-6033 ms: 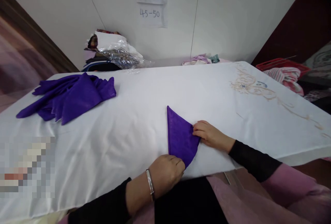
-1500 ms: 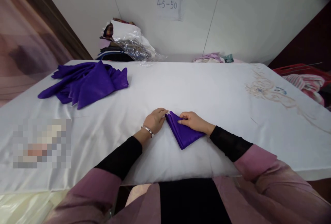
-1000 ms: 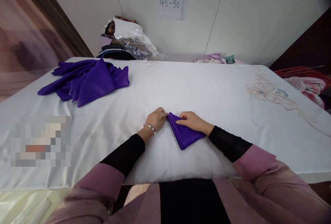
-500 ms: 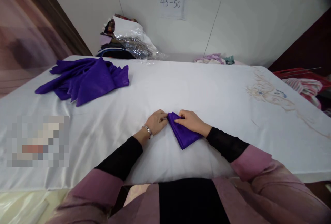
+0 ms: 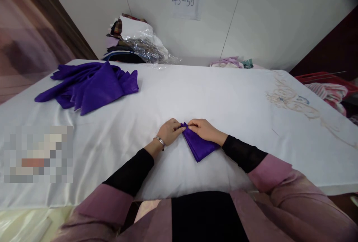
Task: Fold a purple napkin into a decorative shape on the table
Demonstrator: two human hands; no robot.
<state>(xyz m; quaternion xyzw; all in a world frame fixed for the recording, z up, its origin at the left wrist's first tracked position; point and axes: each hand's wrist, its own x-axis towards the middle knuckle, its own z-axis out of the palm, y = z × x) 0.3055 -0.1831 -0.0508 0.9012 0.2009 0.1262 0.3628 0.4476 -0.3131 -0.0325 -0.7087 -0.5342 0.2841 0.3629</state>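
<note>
A purple cloth [image 5: 198, 145], folded into a small layered packet, lies on the white table covering [image 5: 179, 96] in front of me. My left hand [image 5: 170, 131], with a metal watch or bracelet at the wrist, pinches the packet's upper left corner between thumb and fingers. From the other side, my right hand [image 5: 203, 128] pinches the same upper edge, its fingertips close to the left ones. The hand and wrist hide part of the packet's right side.
Loose purple cloths [image 5: 97, 89] are heaped at the table's far left. Folded fabrics with clear plastic [image 5: 140, 40] are stacked against the wall. At right stand embroidery [image 5: 288, 100] on the covering and a red basket [image 5: 324, 77] with striped cloth. A pixelated patch covers the left front.
My right hand's fingertips have shifted left along the cloth's top edge, nearer my left hand. The top corner is now gathered between both hands. The view has tilted slightly.
</note>
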